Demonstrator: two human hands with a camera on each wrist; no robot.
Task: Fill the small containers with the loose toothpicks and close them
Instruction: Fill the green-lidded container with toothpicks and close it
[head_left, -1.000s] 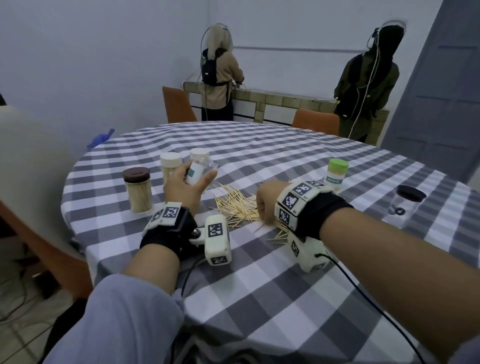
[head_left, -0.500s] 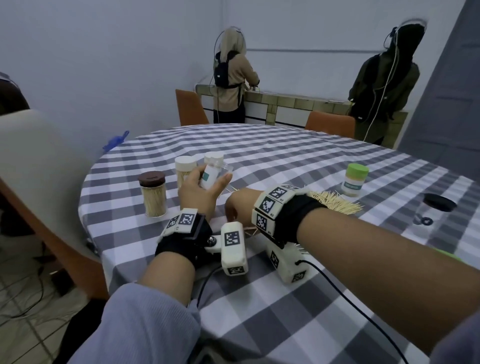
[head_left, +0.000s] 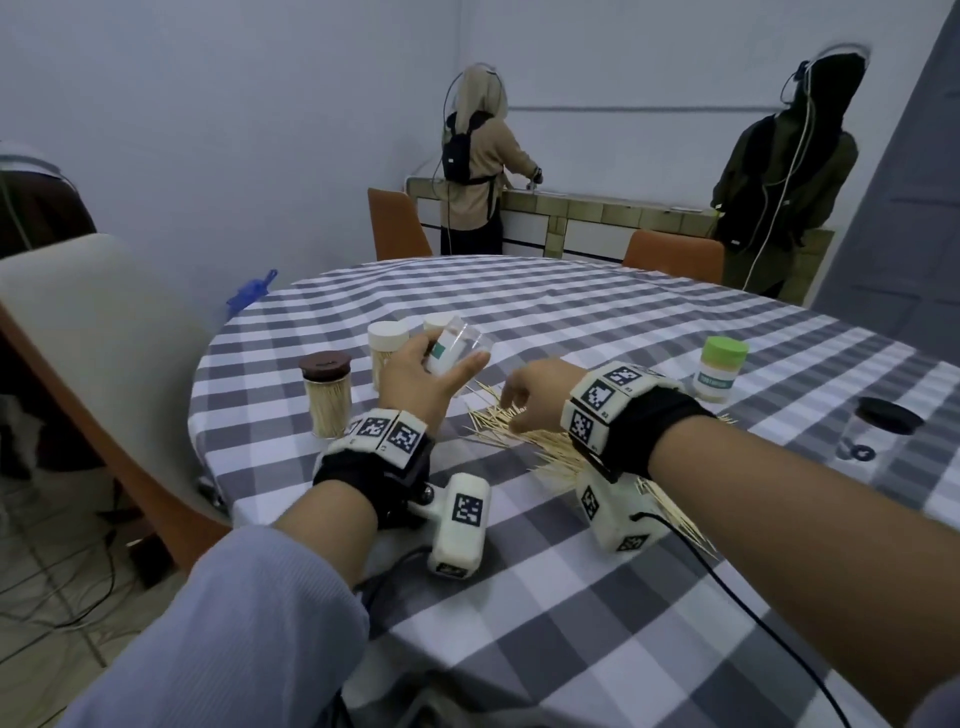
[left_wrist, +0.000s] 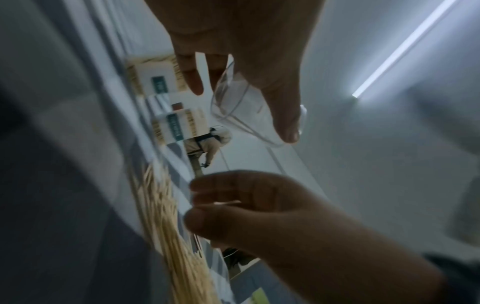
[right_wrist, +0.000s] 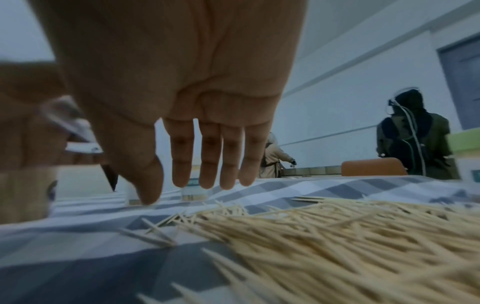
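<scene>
**Now the right hand is back over the pile, empty**

Left of centre in the head view, three filled, capped containers stand together: a brown-lidded jar (head_left: 326, 395) and two white-capped ones (head_left: 387, 351) behind the left hand (head_left: 421, 382). That hand's thumb and fingers curl round a clear open container (head_left: 457, 345), tilted with its mouth toward the right; no toothpicks are visible inside it.

Half a second ago the right hand (head_left: 535, 395) was up beside that container; it has since dropped back, so I judge one delivery is finished and another pick-up is beginning. The wrist view shows its fingers (right_wrist: 207, 164) straight and spread, holding nothing, just above the cloth.

The loose toothpicks (head_left: 524, 431) lie directly beneath and to the right of that hand, stretching toward lower right. Farther right stand a green-capped container (head_left: 719, 371) and a dark-lidded clear one (head_left: 870, 431).
</scene>
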